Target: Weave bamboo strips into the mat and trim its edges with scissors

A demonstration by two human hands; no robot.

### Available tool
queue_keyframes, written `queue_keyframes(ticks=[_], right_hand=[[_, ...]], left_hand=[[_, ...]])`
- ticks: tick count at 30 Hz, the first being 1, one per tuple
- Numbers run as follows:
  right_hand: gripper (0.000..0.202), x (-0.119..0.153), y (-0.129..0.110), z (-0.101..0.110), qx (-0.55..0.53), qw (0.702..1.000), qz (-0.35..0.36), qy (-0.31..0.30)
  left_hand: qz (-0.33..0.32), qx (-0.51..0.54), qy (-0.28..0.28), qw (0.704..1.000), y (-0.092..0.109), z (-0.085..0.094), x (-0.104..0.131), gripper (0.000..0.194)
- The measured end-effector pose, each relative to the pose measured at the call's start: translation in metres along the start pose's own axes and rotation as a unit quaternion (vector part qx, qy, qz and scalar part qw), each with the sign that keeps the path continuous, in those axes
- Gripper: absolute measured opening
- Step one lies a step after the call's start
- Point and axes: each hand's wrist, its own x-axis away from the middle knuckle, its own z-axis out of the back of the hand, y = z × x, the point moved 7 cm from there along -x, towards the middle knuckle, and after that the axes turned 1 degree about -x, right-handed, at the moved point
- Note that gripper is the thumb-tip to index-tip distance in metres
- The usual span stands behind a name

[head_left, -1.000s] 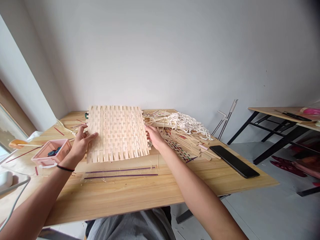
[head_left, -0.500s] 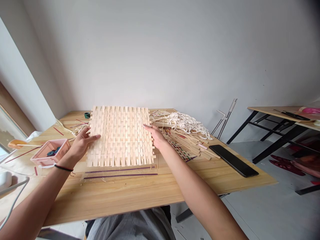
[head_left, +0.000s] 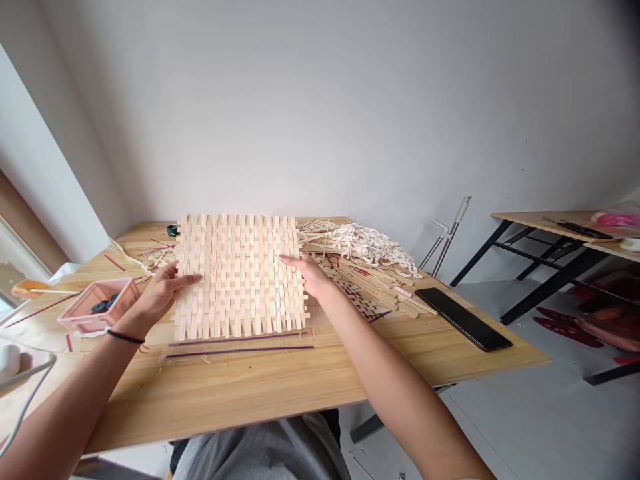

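Note:
A pale woven mat (head_left: 240, 277) of flat wooden strips is held up, tilted, above the table, its strip ends jutting out along the edges. My left hand (head_left: 163, 291) grips its left edge, thumb across the front face and fingers behind. On the right edge, my right hand (head_left: 310, 273) pinches it the same way, its thumb on the front; the fingers behind are hidden. Under the mat's lower edge, two dark purple strips (head_left: 240, 351) lie on the table.
The wooden table (head_left: 240, 393) carries a pink basket (head_left: 83, 317) with dark spools at left, a green roll (head_left: 172, 231) behind, loose strips (head_left: 380, 287) and white cord (head_left: 373, 247) at right, and a black phone-like slab (head_left: 463, 319) near the right edge.
The mat's left side has dropped slightly and stands a little more upright. My right thumb has slid further in over its front. Both hands still hold it.

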Motion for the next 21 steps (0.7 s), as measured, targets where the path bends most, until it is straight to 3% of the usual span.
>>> queue_keyframes(ticks=[5,11,16,21], right_hand=[[0.054,0.001,0.004,-0.006,-0.031,0.999,-0.032,-0.021],[0.05,0.003,0.003,-0.01,-0.035,0.998,-0.03,-0.046],[0.047,0.005,0.0,-0.012,-0.044,0.998,-0.028,-0.047],[0.038,0.009,-0.006,-0.018,-0.07,0.995,-0.041,-0.05]], left_hand=[[0.032,0.012,-0.017,0.999,-0.005,-0.002,0.001,0.044],[0.014,0.001,-0.014,1.0,-0.003,-0.001,-0.001,0.043],[0.017,0.014,-0.052,0.998,-0.001,-0.009,0.0,0.038],[0.031,0.022,-0.009,0.999,0.002,-0.005,0.004,0.038]])
